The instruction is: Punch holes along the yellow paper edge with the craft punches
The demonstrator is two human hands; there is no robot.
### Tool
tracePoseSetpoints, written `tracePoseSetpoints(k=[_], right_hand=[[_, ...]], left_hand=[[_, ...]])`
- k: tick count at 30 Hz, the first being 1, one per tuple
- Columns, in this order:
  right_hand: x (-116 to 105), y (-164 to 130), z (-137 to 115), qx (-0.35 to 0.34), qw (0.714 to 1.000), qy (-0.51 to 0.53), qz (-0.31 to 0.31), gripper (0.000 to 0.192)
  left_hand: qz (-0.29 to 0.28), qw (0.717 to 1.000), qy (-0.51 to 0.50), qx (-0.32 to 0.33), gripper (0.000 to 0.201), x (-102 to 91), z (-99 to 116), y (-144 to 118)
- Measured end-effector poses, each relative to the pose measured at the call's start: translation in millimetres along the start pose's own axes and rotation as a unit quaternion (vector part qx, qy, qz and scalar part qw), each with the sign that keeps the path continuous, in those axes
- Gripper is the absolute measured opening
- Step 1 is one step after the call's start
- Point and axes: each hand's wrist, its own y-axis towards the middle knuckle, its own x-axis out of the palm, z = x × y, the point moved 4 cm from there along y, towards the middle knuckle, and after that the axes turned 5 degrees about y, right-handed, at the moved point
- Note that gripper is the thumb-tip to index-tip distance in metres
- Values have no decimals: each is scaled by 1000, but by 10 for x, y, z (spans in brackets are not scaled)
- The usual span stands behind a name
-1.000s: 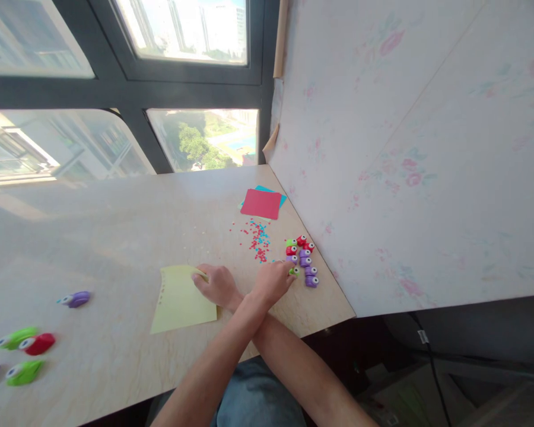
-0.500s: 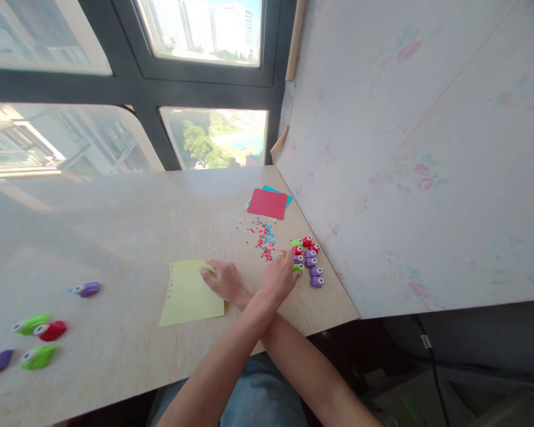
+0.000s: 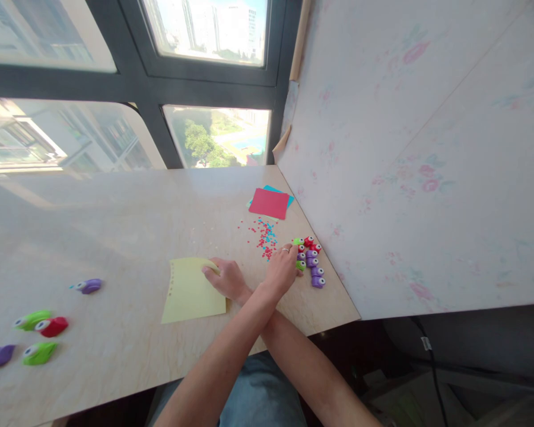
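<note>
My forearms cross, the left over the right. My right hand (image 3: 226,277) pinches the upper right corner of a yellow paper sheet (image 3: 193,290) between thumb and fingers; the sheet has a row of small punched holes along its left edge. At the right, my left hand (image 3: 283,268), with a ring on one finger, is against a column of small craft punches with eyes. Its thumb is at the near side of a green craft punch (image 3: 301,265), its fingers by the red one (image 3: 301,249). The fingers partly hide the column. Purple craft punches (image 3: 318,276) stand alongside.
Red and blue paper confetti (image 3: 267,237) lies beyond my left hand, below a stack of coloured sheets topped by a red sheet (image 3: 269,203). Several more punches, including a purple one (image 3: 89,286) and a red one (image 3: 52,327), lie left. A patterned wall (image 3: 382,178) borders the table's right.
My left hand's fingers have shifted slightly away from me along the column of punches. The right hand keeps its pinch on the yellow sheet. The whole view has shifted a little.
</note>
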Motion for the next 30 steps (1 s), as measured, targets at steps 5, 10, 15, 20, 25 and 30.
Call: tracePoseSetpoints(k=[5, 10, 15, 20, 25, 30], right_hand=[[-2, -1, -8, -6, 1000, 3, -3, 22], [2, -6, -10, -10, 1000, -7, -4, 22], [28, -4, -4, -19, 1000, -16, -11, 21], [26, -6, 10, -6, 1000, -11, -13, 20], [7, -8, 13, -11, 1000, 9, -5, 20], [-20, -11, -6, -2, 1000, 5, -5, 19]], left_hand=[[1, 1000, -8, 12, 58, 2, 18, 12], [35, 999, -36, 19, 72, 0, -18, -2], [34, 997, -65, 13, 95, 3, -34, -64], [-19, 996, -9, 84, 126, 100, 170, -113], [-6, 993, 52, 105, 129, 154, 285, -83], [-7, 994, 66, 84, 123, 160, 278, -36]])
